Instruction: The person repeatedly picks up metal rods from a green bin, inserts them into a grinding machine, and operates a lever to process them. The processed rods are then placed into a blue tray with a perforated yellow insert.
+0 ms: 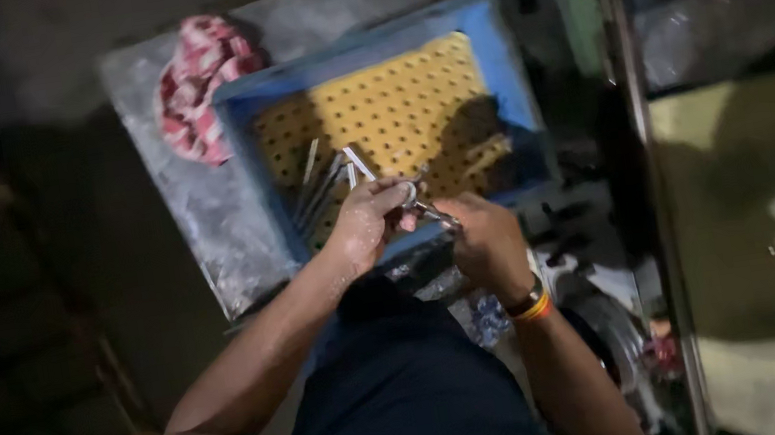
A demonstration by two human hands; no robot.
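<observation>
Item: small metal part point(429, 210), shiny, held between both hands just above the near rim of a blue tray point(502, 60). Left hand point(368, 222): fingers curled shut on the part's upper end. Right hand point(487, 239): fingers closed round its lower end. Loose metal rods point(327, 181) are laid on the tray's yellow perforated sheet point(392, 106). Red-and-white cloth point(197, 83) beside the tray. Step judged: fitting or turning the part by hand; a steady grip and fine alignment are called for next
</observation>
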